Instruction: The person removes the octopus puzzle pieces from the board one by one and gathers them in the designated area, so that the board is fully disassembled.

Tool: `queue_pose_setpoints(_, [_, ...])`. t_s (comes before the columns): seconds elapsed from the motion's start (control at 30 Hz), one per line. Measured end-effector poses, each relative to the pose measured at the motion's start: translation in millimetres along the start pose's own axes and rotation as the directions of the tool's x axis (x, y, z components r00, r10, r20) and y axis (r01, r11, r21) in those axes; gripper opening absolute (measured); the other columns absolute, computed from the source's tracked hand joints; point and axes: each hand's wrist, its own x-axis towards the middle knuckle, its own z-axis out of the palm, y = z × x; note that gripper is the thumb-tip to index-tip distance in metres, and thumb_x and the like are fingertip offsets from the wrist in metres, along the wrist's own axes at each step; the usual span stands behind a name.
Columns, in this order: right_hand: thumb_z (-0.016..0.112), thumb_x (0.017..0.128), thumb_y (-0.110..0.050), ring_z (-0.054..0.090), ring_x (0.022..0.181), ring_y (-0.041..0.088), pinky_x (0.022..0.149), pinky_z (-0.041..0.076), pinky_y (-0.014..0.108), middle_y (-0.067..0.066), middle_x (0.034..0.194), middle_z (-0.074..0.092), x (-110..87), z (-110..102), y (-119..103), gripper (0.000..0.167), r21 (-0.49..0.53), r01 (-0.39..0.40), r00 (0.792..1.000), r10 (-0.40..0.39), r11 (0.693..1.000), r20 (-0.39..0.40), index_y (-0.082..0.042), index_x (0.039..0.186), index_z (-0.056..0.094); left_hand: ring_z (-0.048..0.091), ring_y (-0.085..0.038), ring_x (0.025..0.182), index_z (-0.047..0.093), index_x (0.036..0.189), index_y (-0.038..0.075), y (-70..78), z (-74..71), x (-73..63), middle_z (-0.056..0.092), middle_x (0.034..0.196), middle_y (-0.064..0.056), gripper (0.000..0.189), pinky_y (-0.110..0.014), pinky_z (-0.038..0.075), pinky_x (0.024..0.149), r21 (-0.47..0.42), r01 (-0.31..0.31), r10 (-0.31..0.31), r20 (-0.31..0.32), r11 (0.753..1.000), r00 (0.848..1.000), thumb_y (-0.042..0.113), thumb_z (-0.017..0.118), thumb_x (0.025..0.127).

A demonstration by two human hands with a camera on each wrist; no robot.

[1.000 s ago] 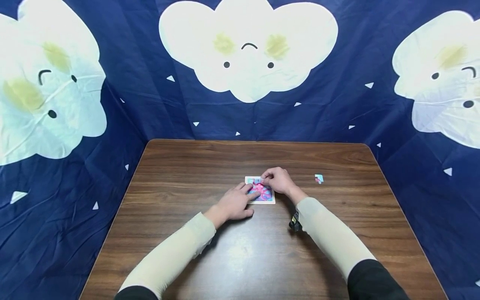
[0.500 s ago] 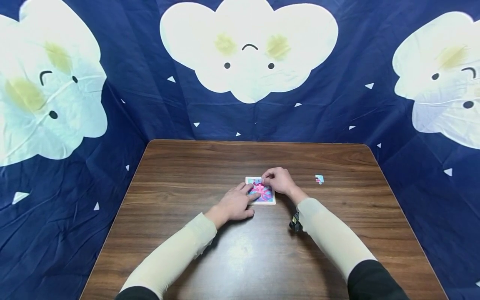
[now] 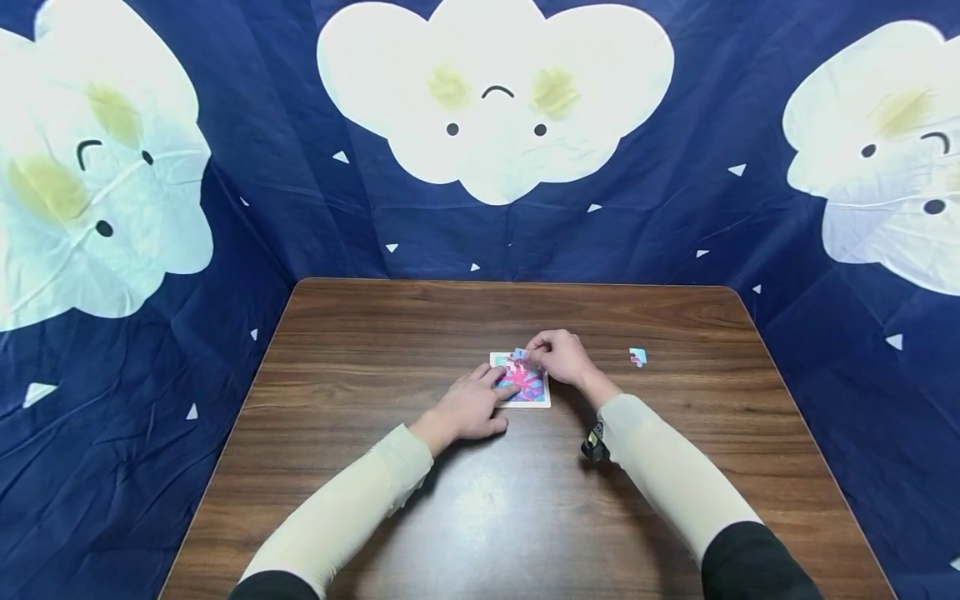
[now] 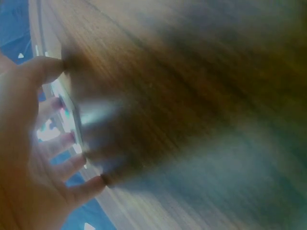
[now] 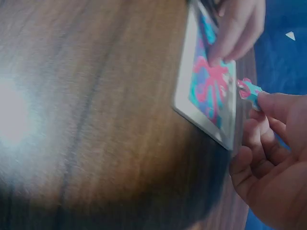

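Note:
A small jigsaw puzzle (image 3: 531, 390) in a white frame lies flat on the table, with a pink octopus-like figure on blue and purple. My left hand (image 3: 468, 408) rests on its left side with fingers spread; in the left wrist view the fingers (image 4: 67, 167) reach over the frame's edge. Between thumb and forefinger, my right hand (image 3: 562, 358) pinches a blue and pink puzzle piece (image 5: 250, 91). That piece is held just above the far edge of the frame, apart from the puzzle in the right wrist view. The left hand covers part of the picture.
Another loose puzzle piece (image 3: 637, 357) lies on the wooden table (image 3: 360, 358), right of the right hand. Blue cloth (image 3: 300, 192) with white clouds hangs behind the table and at both sides. A dark wrist camera (image 3: 596, 444) hangs under the right forearm.
My right hand has lifted slightly away from the puzzle, toward its far edge, and the pinched puzzle piece now shows there. The left hand stays where it was.

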Motion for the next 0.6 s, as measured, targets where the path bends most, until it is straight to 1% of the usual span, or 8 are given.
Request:
queue_pose_setpoints(0.07, [0.071, 0.091, -0.015, 0.068, 0.07, 0.025, 0.061, 0.053, 0.027, 0.004, 0.082, 0.073, -0.4, -5.9, 1.4, 0.012, 0.042, -0.02, 1.0, 0.019, 0.999, 0.014, -0.009, 0.098, 0.079, 0.035, -0.032, 0.148, 0.045, 0.156, 0.032, 0.0, -0.2, -0.6, 0.037, 0.163, -0.012, 0.068, -0.055, 0.041, 0.115, -0.004, 0.001, -0.001, 0.005, 1.0, 1.0, 0.049, 0.061, 0.093])
queue_pose_setpoints(0.13, [0.071, 0.092, -0.014, 0.068, 0.072, 0.031, 0.057, 0.052, 0.027, 0.006, 0.08, 0.071, -0.5, -12.5, 5.6, 0.011, 0.093, -0.047, 0.998, 0.044, 0.995, 0.034, -0.008, 0.099, 0.078, 0.035, -0.033, 0.149, 0.044, 0.157, 0.032, 0.0, -0.6, -1.8, 0.036, 0.163, -0.012, 0.067, -0.055, 0.04, 0.115, -0.009, 0.0, 0.0, 0.005, 1.0, 1.0, 0.049, 0.06, 0.094])
queue_pose_setpoints(0.17, [0.072, 0.092, -0.013, 0.068, 0.071, 0.032, 0.055, 0.051, 0.027, 0.007, 0.079, 0.071, -0.5, -16.1, 8.5, 0.011, 0.115, -0.062, 0.997, 0.057, 0.991, 0.045, -0.007, 0.099, 0.078, 0.034, -0.033, 0.149, 0.044, 0.157, 0.032, 0.0, -0.5, -2.6, 0.036, 0.163, -0.012, 0.067, -0.055, 0.039, 0.116, -0.014, -0.001, 0.001, 0.004, 1.0, 1.0, 0.049, 0.059, 0.094])
queue_pose_setpoints(0.27, [0.073, 0.092, -0.013, 0.066, 0.074, 0.026, 0.055, 0.051, 0.029, 0.008, 0.079, 0.071, -1.5, -29.5, 16.4, 0.01, 0.154, -0.093, 0.994, 0.082, 0.984, 0.074, -0.006, 0.099, 0.077, 0.033, -0.034, 0.15, 0.043, 0.157, 0.032, -0.8, 0.4, -4.2, 0.034, 0.165, -0.012, 0.066, -0.055, 0.037, 0.118, -0.024, 0.002, -0.002, 0.004, 1.0, 1.0, 0.049, 0.058, 0.096])
queue_pose_setpoints(0.37, [0.075, 0.092, -0.013, 0.067, 0.074, 0.02, 0.057, 0.051, 0.029, 0.006, 0.082, 0.073, -3.4, -44.6, 24.3, 0.013, 0.165, -0.112, 0.99, 0.096, 0.98, 0.101, -0.005, 0.101, 0.077, 0.033, -0.035, 0.151, 0.042, 0.158, 0.033, -1.8, 2.1, -4.9, 0.033, 0.166, -0.011, 0.065, -0.055, 0.035, 0.119, -0.028, 0.002, -0.002, -0.002, 1.0, 1.0, 0.049, 0.057, 0.097])
queue_pose_setpoints(0.47, [0.076, 0.092, -0.014, 0.071, 0.077, 0.024, 0.058, 0.051, 0.029, 0.005, 0.085, 0.075, -6.2, -59.5, 30.8, 0.016, 0.159, -0.13, 0.986, 0.111, 0.979, 0.124, -0.004, 0.104, 0.077, 0.033, -0.036, 0.151, 0.044, 0.157, 0.033, -2.5, 3.1, -5.0, 0.033, 0.166, -0.011, 0.064, -0.056, 0.035, 0.119, -0.03, -0.006, 0.006, -0.015, 1.0, 1.0, 0.049, 0.057, 0.097])
queue_pose_setpoints(0.6, [0.076, 0.092, -0.016, 0.073, 0.084, 0.033, 0.057, 0.049, 0.027, 0.006, 0.088, 0.077, -9.3, -78.9, 38.6, 0.017, 0.122, -0.136, 0.983, 0.119, 0.983, 0.137, -0.004, 0.105, 0.077, 0.035, -0.037, 0.15, 0.045, 0.156, 0.031, -2.9, 4.1, -4.8, 0.034, 0.166, -0.012, 0.063, -0.056, 0.037, 0.118, -0.027, -0.018, 0.018, -0.03, 0.999, 0.999, 0.048, 0.058, 0.097])
